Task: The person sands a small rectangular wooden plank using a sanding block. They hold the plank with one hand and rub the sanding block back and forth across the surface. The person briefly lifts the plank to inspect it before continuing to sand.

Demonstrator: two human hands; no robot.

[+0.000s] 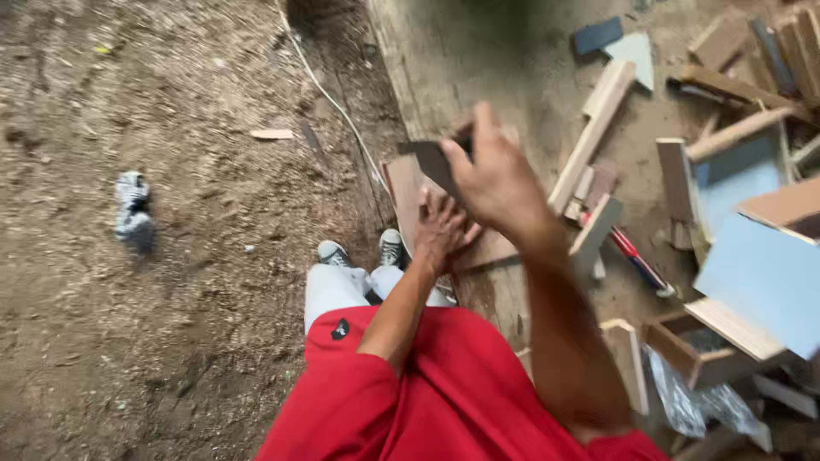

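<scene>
- The right hand [495, 175], in the middle of the frame, pinches a dark flat piece [431, 158].
- The left hand [444, 230] presses spread fingers on a wood board [406, 192], just below.

The person stands on the dirt floor [171, 341], shoes [363, 251] pointing up the frame. Just right of the shoes a flat board [410, 201] lies on a long plank [436, 68] that runs away from the person. The left hand [444, 229] rests on the board; the right hand [495, 175] is raised above it, its fingers [480, 128] around a small dark block [436, 162]. A cord [329, 98] runs along the floor left of the plank. A crumpled cloth [132, 209] lies well to the left. Right of the plank, wood offcuts [598, 128] and panels [760, 265] lie scattered, with an open wooden box [696, 341] nearest the person.
</scene>
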